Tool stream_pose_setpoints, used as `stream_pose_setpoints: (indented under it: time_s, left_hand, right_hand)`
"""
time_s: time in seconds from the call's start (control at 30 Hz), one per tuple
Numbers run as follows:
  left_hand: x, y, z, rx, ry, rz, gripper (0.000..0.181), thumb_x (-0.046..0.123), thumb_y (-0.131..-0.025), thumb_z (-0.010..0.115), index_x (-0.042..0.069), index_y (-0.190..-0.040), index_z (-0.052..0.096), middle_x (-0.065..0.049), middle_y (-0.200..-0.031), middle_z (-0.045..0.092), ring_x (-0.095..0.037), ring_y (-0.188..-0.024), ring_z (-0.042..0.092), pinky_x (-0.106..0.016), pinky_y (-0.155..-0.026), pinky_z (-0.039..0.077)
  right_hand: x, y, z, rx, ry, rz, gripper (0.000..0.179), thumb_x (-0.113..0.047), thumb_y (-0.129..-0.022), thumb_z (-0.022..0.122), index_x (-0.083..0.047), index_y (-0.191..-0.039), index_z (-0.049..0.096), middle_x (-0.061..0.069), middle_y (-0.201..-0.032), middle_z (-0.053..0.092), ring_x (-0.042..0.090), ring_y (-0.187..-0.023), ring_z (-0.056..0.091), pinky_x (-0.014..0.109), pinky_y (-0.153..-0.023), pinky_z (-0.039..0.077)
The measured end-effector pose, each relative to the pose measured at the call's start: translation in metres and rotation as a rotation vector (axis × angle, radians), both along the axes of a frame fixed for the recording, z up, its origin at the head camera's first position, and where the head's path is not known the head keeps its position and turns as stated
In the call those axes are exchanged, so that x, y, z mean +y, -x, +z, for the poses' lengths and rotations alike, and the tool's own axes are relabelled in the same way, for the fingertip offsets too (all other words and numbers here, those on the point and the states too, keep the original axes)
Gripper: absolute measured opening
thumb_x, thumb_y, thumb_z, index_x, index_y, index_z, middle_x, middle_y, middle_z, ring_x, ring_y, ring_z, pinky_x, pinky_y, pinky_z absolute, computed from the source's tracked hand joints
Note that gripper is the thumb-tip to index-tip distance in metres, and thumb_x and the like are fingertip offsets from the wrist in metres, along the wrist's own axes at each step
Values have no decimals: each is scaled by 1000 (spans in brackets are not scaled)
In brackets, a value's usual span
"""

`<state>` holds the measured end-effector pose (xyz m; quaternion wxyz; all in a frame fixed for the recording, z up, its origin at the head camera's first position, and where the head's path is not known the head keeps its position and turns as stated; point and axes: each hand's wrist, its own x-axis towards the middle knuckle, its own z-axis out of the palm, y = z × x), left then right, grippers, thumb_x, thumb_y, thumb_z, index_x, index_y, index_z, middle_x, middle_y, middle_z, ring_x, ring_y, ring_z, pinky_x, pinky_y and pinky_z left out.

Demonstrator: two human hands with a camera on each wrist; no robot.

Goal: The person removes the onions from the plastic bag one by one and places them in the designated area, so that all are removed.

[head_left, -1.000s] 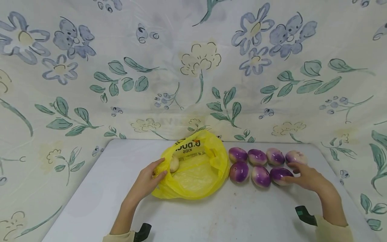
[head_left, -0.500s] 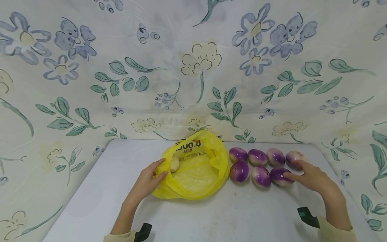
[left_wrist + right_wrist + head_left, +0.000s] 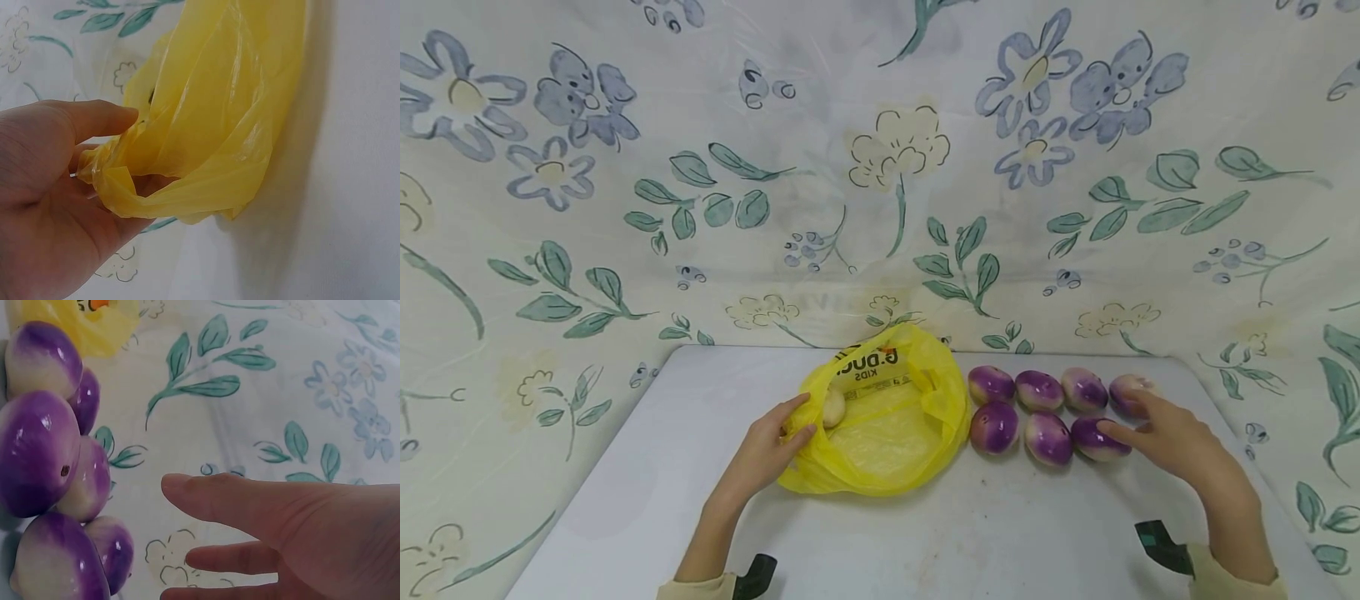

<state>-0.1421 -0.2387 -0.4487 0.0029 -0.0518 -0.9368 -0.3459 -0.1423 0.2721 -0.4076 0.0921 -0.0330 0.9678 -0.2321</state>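
Note:
A yellow plastic bag (image 3: 880, 458) with printed lettering lies on the table, its mouth wide. My left hand (image 3: 766, 443) pinches its left rim between thumb and fingers; the left wrist view shows the gathered plastic (image 3: 115, 181) there. Inside the bag sits a pale round object (image 3: 833, 407), partly hidden by the rim. To its right, several glossy purple-and-white turnips (image 3: 1048, 437) form two rows. My right hand (image 3: 1180, 437) hovers by the right end, fingers spread and partly covering the back-right turnip (image 3: 1123, 390). Between thumb and fingers the right wrist view shows nothing held.
The white table (image 3: 940, 542) extends in front of the bag and turnips. Behind it hangs a floral cloth (image 3: 820, 167). Each wrist carries a black device, such as the right one (image 3: 1163, 546).
My right hand has shifted slightly right and back from the front-right turnip, its fingers now over the back-right one. The left hand and bag have stayed put.

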Motion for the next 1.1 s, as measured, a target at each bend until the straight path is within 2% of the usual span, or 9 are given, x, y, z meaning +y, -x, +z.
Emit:
stream_pose_setpoints:
  time_s: [0.3,0.53,0.7,0.93,1.1]
  left_hand:
    - [0,0,1,10,3,-4,51,19,-97,61,6,-144,47,-20,-141,54,-26,-102,56,-41,-91,52]
    - [0,0,1,9,4,1,51,19,-96,61,6,-144,47,-20,-140,56,-24,-98,54,-37,-87,51]
    - [0,0,2,4,-1,2,52,19,-96,61,6,-144,47,-20,-141,54,-25,-100,55,-38,-89,51]
    - [0,0,1,2,-2,6,52,19,-96,61,6,-144,47,-19,-140,55,-25,-100,55,-38,-89,52]
    - [-1,0,0,5,4,9,52,19,-96,61,7,-144,47,-19,-140,55,-24,-99,55,-37,-88,52]
  right_hand:
    - [-12,-1,2,129,11,47,73,-54,-89,63,0,-137,48,29,-129,60,47,-111,62,69,-83,47]
    - [-25,-2,1,168,43,73,73,-53,-87,67,1,-133,53,23,-120,65,39,-99,67,46,-68,58]
    - [-31,-3,0,156,30,80,71,-50,-87,68,0,-134,53,24,-119,65,41,-100,68,56,-74,57]
    - [-41,-3,-1,158,50,106,72,-47,-87,70,3,-136,52,27,-126,63,42,-104,67,57,-82,56]
    - [-49,-4,-3,184,25,142,68,-47,-86,70,1,-133,55,24,-127,63,43,-106,66,59,-87,54]
